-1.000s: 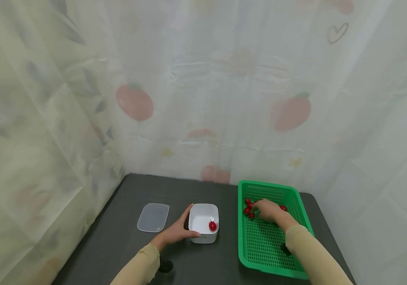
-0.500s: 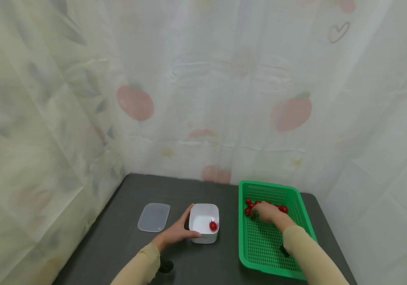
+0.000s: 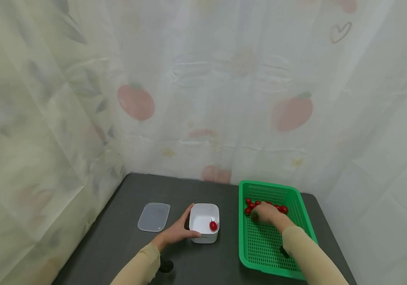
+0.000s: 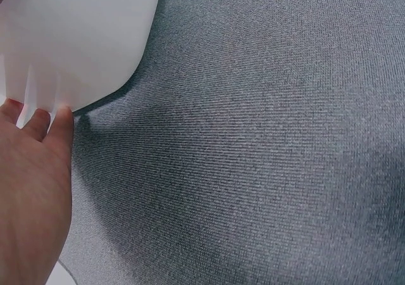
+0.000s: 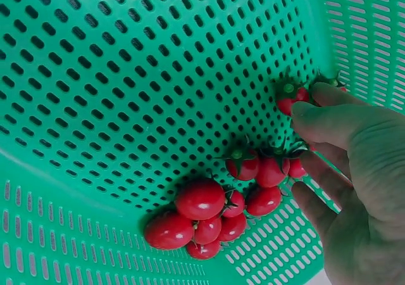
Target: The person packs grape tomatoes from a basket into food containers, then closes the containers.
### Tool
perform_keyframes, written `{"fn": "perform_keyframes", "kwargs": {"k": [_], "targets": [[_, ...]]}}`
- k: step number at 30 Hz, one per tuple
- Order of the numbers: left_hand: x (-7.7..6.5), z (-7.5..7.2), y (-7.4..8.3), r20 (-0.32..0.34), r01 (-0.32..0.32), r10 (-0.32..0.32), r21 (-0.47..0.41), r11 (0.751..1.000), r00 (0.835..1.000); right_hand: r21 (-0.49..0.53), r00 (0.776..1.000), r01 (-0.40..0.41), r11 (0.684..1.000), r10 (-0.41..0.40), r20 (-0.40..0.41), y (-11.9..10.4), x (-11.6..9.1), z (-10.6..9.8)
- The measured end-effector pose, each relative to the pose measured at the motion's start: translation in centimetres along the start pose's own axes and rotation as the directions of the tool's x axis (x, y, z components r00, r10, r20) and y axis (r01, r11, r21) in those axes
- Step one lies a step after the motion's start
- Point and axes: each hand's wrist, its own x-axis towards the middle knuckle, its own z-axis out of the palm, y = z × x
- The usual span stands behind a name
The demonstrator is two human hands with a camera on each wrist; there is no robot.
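A white square container [image 3: 200,218] stands on the dark table with one cherry tomato [image 3: 213,226] inside. My left hand [image 3: 178,230] grips its left side, thumb along the front and fingers at the back; in the left wrist view, fingertips [image 4: 62,121] press the container's wall [image 4: 82,38]. My right hand [image 3: 267,213] reaches into a green basket [image 3: 242,241]. In the right wrist view its thumb and index finger pinch a cherry tomato [image 5: 292,100] with a green calyx. Other cherry tomatoes [image 5: 201,199] cluster along the basket's side, near the lower fingers.
A translucent square lid [image 3: 153,217] lies left of the container. Light printed curtains [image 3: 203,99] hang behind and beside the table [image 3: 185,265]. Another cherry tomato [image 5: 332,81] sits partly hidden behind the right index finger.
The right hand has shifted slightly within the basket, and the tomato at its fingertips has moved a little right and turned its green top into view. The left hand and container stay still.
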Motion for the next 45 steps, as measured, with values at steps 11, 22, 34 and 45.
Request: {"fn": "perform_keyframes", "kwargs": {"k": [11, 22, 34, 45], "targets": [[0.1, -0.1, -0.3, -0.001, 0.005, -0.005, 0.004, 1.0, 1.0, -0.132, 0.999, 0.034, 0.991, -0.039, -0.032, 0.7, -0.3, 1.1], [0.0, -0.1, 0.0, -0.007, 0.011, -0.01, 0.013, 1.0, 1.0, -0.163, 0.997, 0.076, 0.984, -0.079, -0.014, 0.5, -0.4, 1.1], [0.0, -0.1, 0.0, -0.005, 0.014, -0.014, 0.015, 1.0, 1.0, -0.063, 0.998, 0.043, 0.997, -0.04, 0.045, 0.7, -0.5, 1.7], [0.0, -0.1, 0.1, -0.007, 0.022, -0.022, 0.034, 0.999, 1.0, -0.022, 0.999, 0.026, 0.999, -0.025, 0.04, 0.8, -0.7, 1.6]]}}
